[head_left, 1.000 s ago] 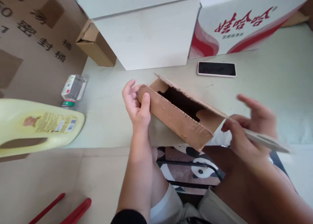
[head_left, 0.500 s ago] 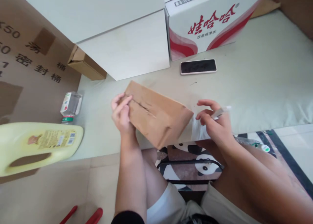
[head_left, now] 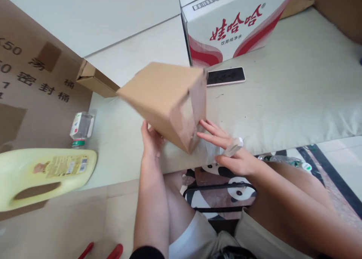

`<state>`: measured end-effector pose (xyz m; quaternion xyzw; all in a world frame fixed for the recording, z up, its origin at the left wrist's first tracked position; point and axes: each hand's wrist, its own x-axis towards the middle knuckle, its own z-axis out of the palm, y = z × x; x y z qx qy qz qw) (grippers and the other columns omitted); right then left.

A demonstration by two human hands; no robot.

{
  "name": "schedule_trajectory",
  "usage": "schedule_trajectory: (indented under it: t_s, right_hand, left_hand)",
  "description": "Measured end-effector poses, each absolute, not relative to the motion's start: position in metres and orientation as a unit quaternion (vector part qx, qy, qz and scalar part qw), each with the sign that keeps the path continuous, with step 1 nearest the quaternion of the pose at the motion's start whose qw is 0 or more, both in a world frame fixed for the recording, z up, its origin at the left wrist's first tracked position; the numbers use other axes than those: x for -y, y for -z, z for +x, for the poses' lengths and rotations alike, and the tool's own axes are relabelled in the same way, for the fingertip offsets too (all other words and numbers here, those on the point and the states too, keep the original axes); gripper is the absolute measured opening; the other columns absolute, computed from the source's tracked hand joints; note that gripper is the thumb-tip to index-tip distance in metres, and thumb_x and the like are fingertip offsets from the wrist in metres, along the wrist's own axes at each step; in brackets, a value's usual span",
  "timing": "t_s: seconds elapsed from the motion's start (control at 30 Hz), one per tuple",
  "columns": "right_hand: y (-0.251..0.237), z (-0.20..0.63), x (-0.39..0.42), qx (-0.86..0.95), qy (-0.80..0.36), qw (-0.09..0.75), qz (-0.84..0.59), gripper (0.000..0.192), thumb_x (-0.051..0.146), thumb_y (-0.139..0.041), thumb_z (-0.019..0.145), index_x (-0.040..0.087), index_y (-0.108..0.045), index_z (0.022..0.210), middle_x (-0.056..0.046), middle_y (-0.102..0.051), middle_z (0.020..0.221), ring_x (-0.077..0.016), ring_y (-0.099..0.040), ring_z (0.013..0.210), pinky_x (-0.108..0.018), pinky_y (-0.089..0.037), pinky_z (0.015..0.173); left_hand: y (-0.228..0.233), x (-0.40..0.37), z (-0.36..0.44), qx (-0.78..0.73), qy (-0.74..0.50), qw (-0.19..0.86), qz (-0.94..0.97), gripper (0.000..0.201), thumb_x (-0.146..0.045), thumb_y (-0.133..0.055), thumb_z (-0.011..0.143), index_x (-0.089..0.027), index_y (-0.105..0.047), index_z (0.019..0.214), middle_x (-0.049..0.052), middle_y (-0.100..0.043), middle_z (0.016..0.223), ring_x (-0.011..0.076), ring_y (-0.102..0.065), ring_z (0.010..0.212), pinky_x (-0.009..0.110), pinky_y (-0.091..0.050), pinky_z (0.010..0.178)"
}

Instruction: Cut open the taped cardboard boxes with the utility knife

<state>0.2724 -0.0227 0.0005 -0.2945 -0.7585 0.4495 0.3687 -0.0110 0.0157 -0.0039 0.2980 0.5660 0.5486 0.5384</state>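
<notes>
A brown cardboard box (head_left: 162, 89) is tilted up above the pale green surface, its taped end facing toward me and to the right. My left hand (head_left: 152, 140) grips it from beneath at the near left side, with part of the fingers hidden under the box. Against the lower part of the taped end rest the fingertips of my right hand (head_left: 222, 140). That hand also holds a small pale strip-like object (head_left: 233, 147) with a white tip, tucked between thumb and fingers; blur hides its exact kind.
Behind the box lies a phone (head_left: 226, 76), in front of a red-and-white carton (head_left: 226, 40). To the left are a small bottle (head_left: 81, 127), a yellow jug (head_left: 62, 161), a small brown box (head_left: 98, 81) and a large carton (head_left: 31, 93). Red handles (head_left: 115, 251) show at the bottom.
My left hand has turned the box over and raised it, so a plain face now points up. My right hand has moved left until its fingertips meet the box's end.
</notes>
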Motion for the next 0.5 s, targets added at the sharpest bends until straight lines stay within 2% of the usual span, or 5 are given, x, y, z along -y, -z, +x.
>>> schedule_trajectory:
  t_s: [0.03, 0.1, 0.27, 0.4, 0.5]
  right_hand:
    - [0.0, 0.275, 0.022, 0.756, -0.451, 0.376, -0.29, 0.082, 0.015, -0.054, 0.072, 0.035, -0.051, 0.151, 0.004, -0.023, 0.17, -0.0323, -0.003, 0.16, -0.066, -0.009, 0.126]
    - [-0.002, 0.281, 0.02, 0.746, -0.451, 0.396, -0.287, 0.081, 0.016, -0.055, 0.072, 0.034, -0.052, 0.151, 0.006, -0.024, 0.169, -0.0296, 0.002, 0.16, -0.064, -0.004, 0.127]
    - [-0.01, 0.287, 0.014, 0.71, -0.467, 0.451, -0.272, 0.067, 0.021, -0.058, 0.076, 0.034, -0.062, 0.141, 0.005, -0.047, 0.159, -0.0288, -0.015, 0.159, -0.061, -0.001, 0.129]
    - [-0.005, 0.286, 0.015, 0.685, -0.504, 0.443, -0.286, 0.044, 0.036, -0.062, 0.083, 0.032, -0.072, 0.126, -0.001, -0.059, 0.151, -0.0312, -0.021, 0.158, -0.063, -0.013, 0.128]
    - [-0.002, 0.285, 0.017, 0.676, -0.53, 0.437, -0.266, 0.039, 0.05, -0.062, 0.087, 0.032, -0.075, 0.119, -0.003, -0.065, 0.144, -0.0321, -0.029, 0.155, -0.061, -0.018, 0.127]
  left_hand:
    - [0.004, -0.015, -0.005, -0.568, -0.525, 0.559, 0.297, 0.075, -0.08, -0.04, 0.084, -0.014, -0.072, 0.094, 0.015, -0.077, 0.088, 0.0331, -0.073, 0.097, 0.037, -0.058, 0.073]
    - [0.005, -0.013, 0.005, -0.582, -0.479, 0.587, 0.295, 0.073, -0.08, -0.046, 0.083, -0.014, -0.074, 0.096, 0.016, -0.078, 0.088, 0.0336, -0.074, 0.094, 0.038, -0.059, 0.07]
    - [0.007, -0.001, 0.013, -0.576, -0.45, 0.627, 0.269, 0.051, -0.056, -0.073, 0.078, -0.016, -0.075, 0.109, 0.013, -0.078, 0.117, 0.0311, -0.071, 0.113, 0.039, -0.059, 0.092]
    - [0.006, 0.0, 0.008, -0.555, -0.518, 0.611, 0.225, 0.044, -0.054, -0.079, 0.068, -0.019, -0.075, 0.095, 0.009, -0.081, 0.095, 0.0328, -0.075, 0.105, 0.041, -0.061, 0.087]
    - [0.003, -0.004, 0.001, -0.523, -0.567, 0.592, 0.234, 0.047, -0.061, -0.073, 0.07, -0.022, -0.073, 0.096, 0.006, -0.079, 0.088, 0.0324, -0.074, 0.106, 0.042, -0.061, 0.088]
